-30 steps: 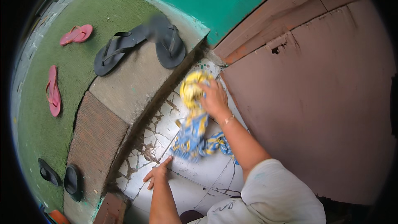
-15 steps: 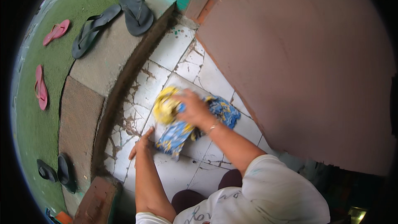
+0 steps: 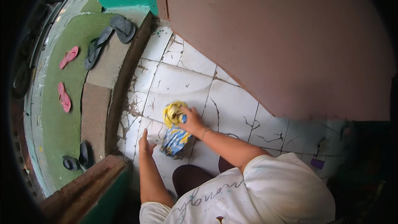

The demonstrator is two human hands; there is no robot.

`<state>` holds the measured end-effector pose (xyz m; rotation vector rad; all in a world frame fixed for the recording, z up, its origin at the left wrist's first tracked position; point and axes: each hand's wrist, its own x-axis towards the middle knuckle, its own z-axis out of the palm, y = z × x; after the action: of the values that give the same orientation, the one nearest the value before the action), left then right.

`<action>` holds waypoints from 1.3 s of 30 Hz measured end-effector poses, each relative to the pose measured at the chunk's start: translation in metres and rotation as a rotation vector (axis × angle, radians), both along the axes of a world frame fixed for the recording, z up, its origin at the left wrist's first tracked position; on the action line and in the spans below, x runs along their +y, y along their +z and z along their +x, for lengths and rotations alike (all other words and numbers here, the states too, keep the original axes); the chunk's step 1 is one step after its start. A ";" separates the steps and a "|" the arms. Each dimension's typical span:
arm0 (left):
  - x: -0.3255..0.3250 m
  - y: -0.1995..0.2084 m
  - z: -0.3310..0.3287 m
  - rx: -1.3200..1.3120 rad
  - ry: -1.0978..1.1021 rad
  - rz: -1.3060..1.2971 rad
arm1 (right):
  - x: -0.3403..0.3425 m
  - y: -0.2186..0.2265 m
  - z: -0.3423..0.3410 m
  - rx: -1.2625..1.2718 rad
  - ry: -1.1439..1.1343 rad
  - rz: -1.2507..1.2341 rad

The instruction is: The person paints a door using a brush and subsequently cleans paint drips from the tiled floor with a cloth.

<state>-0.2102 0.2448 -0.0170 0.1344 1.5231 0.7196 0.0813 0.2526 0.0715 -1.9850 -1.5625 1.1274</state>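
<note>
A crumpled cloth (image 3: 175,140), yellow at its far end and blue with yellow print at the near end, lies on the white tiled floor (image 3: 178,85). My right hand (image 3: 191,122) grips the yellow bunched part, with some blue fabric showing by the fingers. To the left of the cloth, my left hand (image 3: 145,144) is held apart from it with the fingers stretched out and the thumb spread. Nothing is in that hand. Whether it touches the floor, I cannot tell.
A raised concrete step (image 3: 96,103) edges the tiles on the left. Dark flip-flops (image 3: 123,29) and pink flip-flops (image 3: 64,97) lie beyond, on step and green mat (image 3: 52,141). A brown door panel (image 3: 273,37) bounds the right. Many tiles are cracked; a purple object (image 3: 317,164) is at right.
My right hand has drawn the cloth closer to me, and its spread-out right part is now gathered in. My left hand has lifted its thumb outward. The whole view has shifted.
</note>
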 end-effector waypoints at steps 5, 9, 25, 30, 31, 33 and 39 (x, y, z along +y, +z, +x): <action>-0.117 0.012 -0.023 0.233 -0.028 -0.044 | -0.025 0.059 0.075 -0.221 -0.059 -0.129; -0.146 0.014 0.000 0.201 -0.049 0.022 | -0.063 -0.024 0.100 -0.387 -0.301 -0.312; -0.143 0.085 -0.013 0.226 -0.294 0.016 | -0.240 -0.046 0.349 -0.135 -0.448 -0.116; -0.162 0.137 0.006 0.298 -0.295 -0.022 | -0.426 -0.049 0.446 -0.347 -0.701 -0.377; -0.161 0.136 0.010 0.269 -0.315 -0.009 | -0.461 -0.047 0.459 -0.391 -0.662 -0.487; -0.158 0.120 0.013 0.223 -0.356 0.025 | -0.524 -0.043 0.471 -0.445 -0.532 -0.666; -0.138 0.086 -0.063 0.311 -0.207 -0.081 | -0.535 -0.029 0.416 -0.107 -0.702 -0.569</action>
<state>-0.2730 0.1066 0.0689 0.3508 1.8009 0.4853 0.4976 -0.2827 0.0426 -2.6706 -0.4756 1.2329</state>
